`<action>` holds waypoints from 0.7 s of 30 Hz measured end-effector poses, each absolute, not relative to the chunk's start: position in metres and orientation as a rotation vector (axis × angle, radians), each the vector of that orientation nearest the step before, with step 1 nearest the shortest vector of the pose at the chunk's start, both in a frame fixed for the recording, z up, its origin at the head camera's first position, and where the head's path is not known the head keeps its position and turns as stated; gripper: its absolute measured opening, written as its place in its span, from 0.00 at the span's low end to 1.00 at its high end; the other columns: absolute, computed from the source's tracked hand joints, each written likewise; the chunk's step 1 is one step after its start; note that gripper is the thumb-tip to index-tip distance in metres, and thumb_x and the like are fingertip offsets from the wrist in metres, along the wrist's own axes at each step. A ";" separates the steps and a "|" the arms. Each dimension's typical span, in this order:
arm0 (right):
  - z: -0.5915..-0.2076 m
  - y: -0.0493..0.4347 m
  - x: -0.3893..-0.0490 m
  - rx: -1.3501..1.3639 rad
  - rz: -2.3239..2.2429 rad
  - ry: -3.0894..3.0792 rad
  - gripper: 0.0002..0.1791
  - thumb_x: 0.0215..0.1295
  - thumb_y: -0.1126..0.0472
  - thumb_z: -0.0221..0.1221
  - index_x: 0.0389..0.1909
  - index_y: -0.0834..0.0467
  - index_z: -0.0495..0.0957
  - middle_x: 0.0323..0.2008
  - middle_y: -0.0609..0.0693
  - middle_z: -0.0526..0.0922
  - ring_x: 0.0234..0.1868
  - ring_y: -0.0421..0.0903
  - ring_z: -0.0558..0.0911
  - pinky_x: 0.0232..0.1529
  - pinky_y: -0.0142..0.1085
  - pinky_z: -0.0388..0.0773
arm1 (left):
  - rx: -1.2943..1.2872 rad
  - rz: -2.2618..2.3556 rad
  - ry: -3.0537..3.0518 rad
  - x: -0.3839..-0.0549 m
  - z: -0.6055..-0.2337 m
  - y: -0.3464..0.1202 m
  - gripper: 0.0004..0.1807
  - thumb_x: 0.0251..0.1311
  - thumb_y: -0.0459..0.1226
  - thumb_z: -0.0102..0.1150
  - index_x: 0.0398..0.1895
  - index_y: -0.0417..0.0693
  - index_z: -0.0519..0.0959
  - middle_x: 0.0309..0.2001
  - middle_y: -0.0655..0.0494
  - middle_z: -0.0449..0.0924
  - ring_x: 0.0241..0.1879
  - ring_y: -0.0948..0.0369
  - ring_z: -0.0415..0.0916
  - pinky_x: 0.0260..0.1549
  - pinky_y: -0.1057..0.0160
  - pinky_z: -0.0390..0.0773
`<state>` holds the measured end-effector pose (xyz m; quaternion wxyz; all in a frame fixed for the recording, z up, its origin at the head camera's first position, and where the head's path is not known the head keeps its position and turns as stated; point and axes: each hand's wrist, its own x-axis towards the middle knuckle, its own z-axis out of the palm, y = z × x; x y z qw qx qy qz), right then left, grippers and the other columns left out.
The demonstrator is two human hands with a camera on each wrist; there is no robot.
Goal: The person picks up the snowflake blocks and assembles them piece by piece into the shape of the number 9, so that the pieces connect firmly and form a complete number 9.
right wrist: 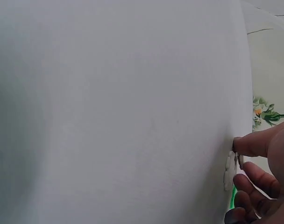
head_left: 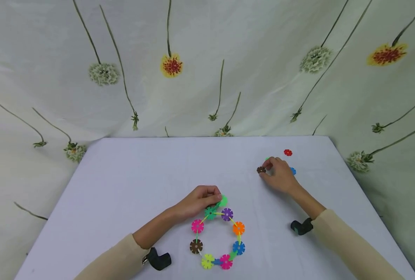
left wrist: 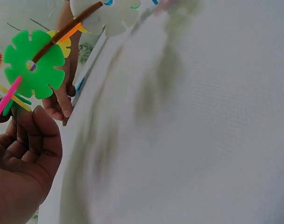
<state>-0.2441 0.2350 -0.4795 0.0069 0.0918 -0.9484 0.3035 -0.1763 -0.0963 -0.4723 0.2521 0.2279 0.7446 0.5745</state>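
A ring of interlocking notched plastic discs [head_left: 239, 228], in several colours, lies on the white table. My left hand [head_left: 202, 200] pinches its far side, by a light green disc [head_left: 223, 201] that stands out from a darker green one [head_left: 210, 212]. The left wrist view shows this hand [left wrist: 27, 163] below a bright green disc [left wrist: 46, 77], with other discs edge-on. Farther off to the right, my right hand [head_left: 279, 175] pinches a brown notched disc [head_left: 261, 170] between thumb and finger. In the right wrist view, a whitish disc [right wrist: 230, 172] shows edge-on beside the right fingertips.
Around the right hand lie loose discs: a red one [head_left: 288, 152] beyond it, a blue one [head_left: 293, 170] partly behind it, and a green one [head_left: 267, 158] mostly hidden. A flower-printed cloth [head_left: 193, 97] hangs behind the table's far edge [head_left: 179, 137].
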 end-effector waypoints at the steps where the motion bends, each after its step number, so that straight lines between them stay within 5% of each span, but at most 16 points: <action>1: -0.480 0.235 -0.245 0.300 0.963 -2.956 0.15 0.69 0.62 0.66 0.52 0.63 0.78 0.47 0.60 0.83 0.50 0.57 0.80 0.52 0.46 0.76 | 0.617 1.562 2.025 -0.176 -0.472 -0.096 0.13 0.82 0.39 0.52 0.43 0.38 0.78 0.28 0.59 0.69 0.31 0.67 0.68 0.37 0.71 0.71; 7: -0.482 0.227 -0.240 0.410 1.063 -2.857 0.11 0.72 0.69 0.63 0.52 0.60 0.75 0.43 0.57 0.87 0.44 0.51 0.84 0.50 0.41 0.82 | 0.602 1.557 2.027 -0.175 -0.470 -0.096 0.12 0.82 0.39 0.52 0.43 0.39 0.79 0.29 0.60 0.70 0.31 0.66 0.69 0.37 0.71 0.72; 21: -0.468 0.195 -0.214 0.746 1.268 -2.803 0.09 0.72 0.68 0.66 0.47 0.53 0.81 0.42 0.46 0.91 0.45 0.42 0.88 0.51 0.33 0.87 | 0.637 1.571 2.008 -0.176 -0.471 -0.095 0.14 0.82 0.39 0.51 0.42 0.35 0.77 0.27 0.60 0.68 0.30 0.68 0.67 0.36 0.71 0.69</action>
